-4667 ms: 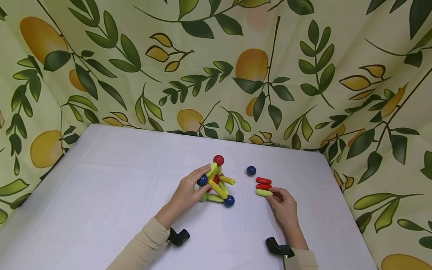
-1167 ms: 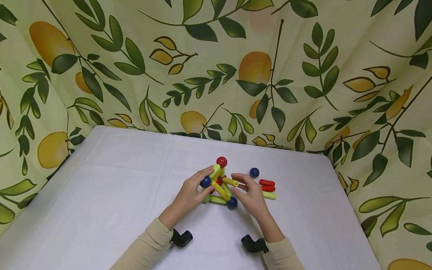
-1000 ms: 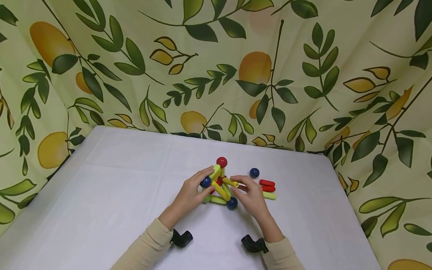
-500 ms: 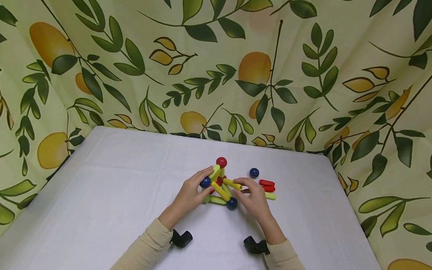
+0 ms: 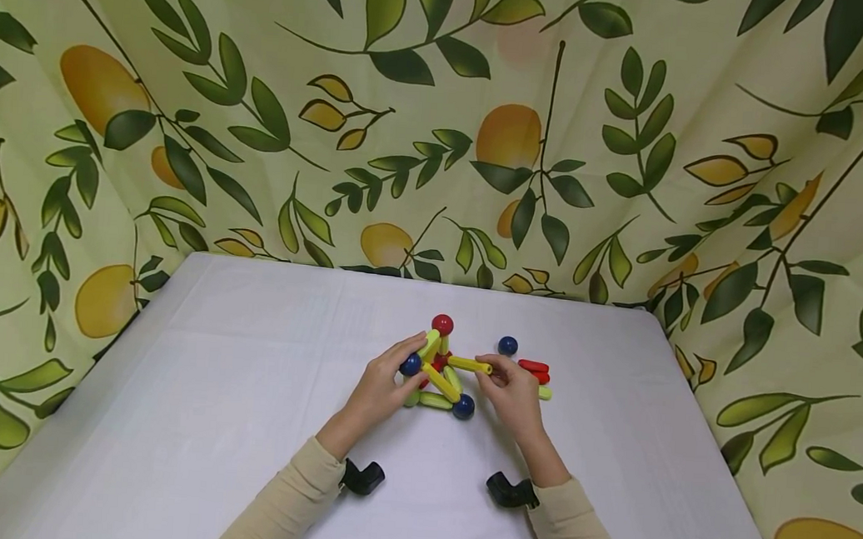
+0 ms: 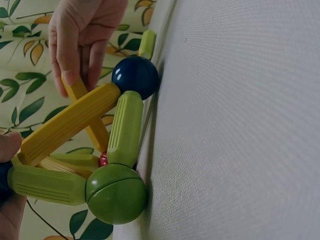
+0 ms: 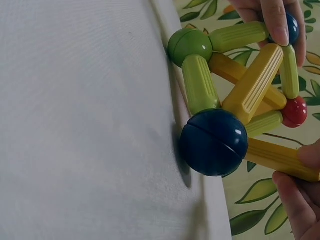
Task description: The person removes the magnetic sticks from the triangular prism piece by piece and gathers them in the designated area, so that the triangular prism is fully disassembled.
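Head: at mid-worktop [image 5: 278, 426], the left hand [image 5: 374, 385] grips the ball-and-rod frame [image 5: 439, 381]; the right hand [image 5: 516, 394] pinches a yellow rod [image 5: 467, 364]. Left wrist: this rod slants towards a red ball [image 6: 103, 160]. Right wrist: we judge rod-fitting underway; steady alignment is needed next.

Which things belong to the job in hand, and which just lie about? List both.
In the job:
frame of balls and sticks, held by the left hand
yellow stick, pinched by the right hand

Lying loose, possibly spare parts:
blue ball
two red sticks
green stick, partly hidden
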The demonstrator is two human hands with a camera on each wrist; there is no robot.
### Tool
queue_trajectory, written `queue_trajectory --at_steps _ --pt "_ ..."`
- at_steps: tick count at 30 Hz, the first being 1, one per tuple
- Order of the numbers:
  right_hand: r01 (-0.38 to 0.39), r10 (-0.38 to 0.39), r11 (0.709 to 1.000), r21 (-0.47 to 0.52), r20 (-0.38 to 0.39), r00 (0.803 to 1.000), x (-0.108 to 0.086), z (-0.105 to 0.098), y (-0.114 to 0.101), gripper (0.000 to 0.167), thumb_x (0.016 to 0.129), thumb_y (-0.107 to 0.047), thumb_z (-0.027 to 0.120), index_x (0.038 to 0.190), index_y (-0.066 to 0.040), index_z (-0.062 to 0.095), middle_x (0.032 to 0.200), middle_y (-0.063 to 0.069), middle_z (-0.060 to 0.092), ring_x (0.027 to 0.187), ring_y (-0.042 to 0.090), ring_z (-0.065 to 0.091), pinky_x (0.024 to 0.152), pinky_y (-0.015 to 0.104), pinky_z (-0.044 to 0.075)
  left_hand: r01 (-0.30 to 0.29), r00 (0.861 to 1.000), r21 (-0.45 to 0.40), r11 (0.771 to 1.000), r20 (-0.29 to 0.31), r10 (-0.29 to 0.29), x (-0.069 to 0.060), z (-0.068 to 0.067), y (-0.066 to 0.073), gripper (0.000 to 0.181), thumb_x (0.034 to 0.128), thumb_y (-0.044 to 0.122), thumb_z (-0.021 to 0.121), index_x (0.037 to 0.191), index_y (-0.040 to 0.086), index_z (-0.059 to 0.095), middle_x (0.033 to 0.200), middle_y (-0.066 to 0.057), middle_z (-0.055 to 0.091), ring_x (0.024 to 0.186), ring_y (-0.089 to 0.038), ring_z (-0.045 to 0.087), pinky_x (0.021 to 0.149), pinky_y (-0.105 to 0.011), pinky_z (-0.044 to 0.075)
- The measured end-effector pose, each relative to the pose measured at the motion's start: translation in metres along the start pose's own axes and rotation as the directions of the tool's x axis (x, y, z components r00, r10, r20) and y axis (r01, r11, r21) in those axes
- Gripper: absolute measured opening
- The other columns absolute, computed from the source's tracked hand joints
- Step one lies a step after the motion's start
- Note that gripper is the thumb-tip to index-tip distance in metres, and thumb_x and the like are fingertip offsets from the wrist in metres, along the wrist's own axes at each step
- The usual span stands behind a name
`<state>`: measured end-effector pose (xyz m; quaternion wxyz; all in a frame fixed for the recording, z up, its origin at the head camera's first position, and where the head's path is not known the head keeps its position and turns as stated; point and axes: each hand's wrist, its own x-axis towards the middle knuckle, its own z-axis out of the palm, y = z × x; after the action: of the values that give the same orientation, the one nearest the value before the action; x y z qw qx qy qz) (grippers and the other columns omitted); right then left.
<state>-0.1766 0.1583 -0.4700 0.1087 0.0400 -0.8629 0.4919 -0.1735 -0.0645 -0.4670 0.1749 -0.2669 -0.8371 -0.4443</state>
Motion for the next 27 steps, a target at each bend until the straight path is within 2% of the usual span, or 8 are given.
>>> queue_trajectory --at_steps 9,13,17,19,21,23,27 --pt "-0.042 0.044 0.995 0.086 -0.020 0.999 0.005 -0.002 0.003 0.019 0.082 -0.006 0.072 0.101 -0.002 0.070 0.104 0.016 0.069 0.095 0.027 0.068 0.078 0.024 0.057 -0.004 1.000 -0.003 1.000 -0.002 0.004 0.000 0.000 -0.002 0.051 0.0833 0.007 0.071 0.131 0.002 0.053 0.139 -0.012 0.052 0.127 -0.023 0.051 0.102 -0.032 0.044" --pt "-0.055 0.060 0.988 0.143 -0.028 0.998 0.009 -0.008 0.002 0.020 0.084 -0.008 0.071 0.103 -0.001 0.070 0.106 0.017 0.069 0.096 0.024 0.068 0.079 0.019 0.056 -0.001 1.000 -0.002 1.000 -0.002 0.001 0.001 0.000 -0.002 0.052 0.0831 0.008 0.072 0.131 0.002 0.053 0.139 -0.012 0.052 0.127 -0.023 0.051 0.102 -0.033 0.044" --pt "-0.035 0.041 0.986 0.165 -0.032 0.999 0.013 -0.019 0.005 0.022 0.086 -0.011 0.070 0.105 0.000 0.069 0.107 0.018 0.068 0.087 0.013 0.065 0.070 0.011 0.054 0.015 1.000 0.009 1.000 0.005 -0.015 0.001 0.000 -0.001 0.053 0.0831 0.008 0.072 0.132 0.002 0.052 0.140 -0.011 0.051 0.128 -0.023 0.050 0.102 -0.032 0.044" --pt "-0.040 0.046 0.985 0.169 -0.030 0.998 0.014 -0.026 0.009 0.024 0.086 -0.014 0.070 0.106 -0.001 0.069 0.106 0.019 0.067 0.080 0.008 0.061 0.063 0.011 0.052 0.023 1.000 0.011 1.000 0.010 -0.023 0.001 0.000 0.000 0.053 0.0831 0.008 0.072 0.132 0.002 0.052 0.140 -0.011 0.051 0.128 -0.023 0.050 0.102 -0.032 0.044" --pt "-0.058 0.064 0.984 0.166 -0.032 0.997 0.015 -0.034 0.015 0.026 0.086 -0.017 0.070 0.107 -0.002 0.069 0.105 0.018 0.067 0.075 0.007 0.058 0.061 0.012 0.052 0.026 1.000 0.008 1.000 0.013 -0.026 0.000 0.000 0.000 0.052 0.0832 0.009 0.072 0.131 0.002 0.052 0.139 -0.012 0.051 0.128 -0.023 0.050 0.102 -0.032 0.044" --pt "-0.081 0.087 0.984 0.160 -0.035 0.996 0.016 -0.043 0.022 0.027 0.086 -0.020 0.070 0.109 -0.004 0.068 0.105 0.017 0.066 0.076 0.008 0.057 0.062 0.014 0.053 0.028 0.999 0.003 1.000 0.015 -0.028 0.000 0.000 0.001 0.052 0.0833 0.009 0.072 0.131 0.002 0.053 0.139 -0.012 0.052 0.128 -0.023 0.050 0.102 -0.032 0.044" --pt "-0.112 0.118 0.983 0.146 -0.035 0.992 0.017 -0.061 0.036 0.032 0.088 -0.025 0.068 0.113 -0.005 0.066 0.113 0.015 0.065 0.088 0.005 0.059 0.075 0.010 0.052 0.029 0.999 -0.002 1.000 0.016 -0.029 0.000 -0.001 0.001 0.052 0.0831 0.009 0.072 0.131 0.002 0.053 0.139 -0.013 0.052 0.128 -0.022 0.050 0.102 -0.031 0.044"
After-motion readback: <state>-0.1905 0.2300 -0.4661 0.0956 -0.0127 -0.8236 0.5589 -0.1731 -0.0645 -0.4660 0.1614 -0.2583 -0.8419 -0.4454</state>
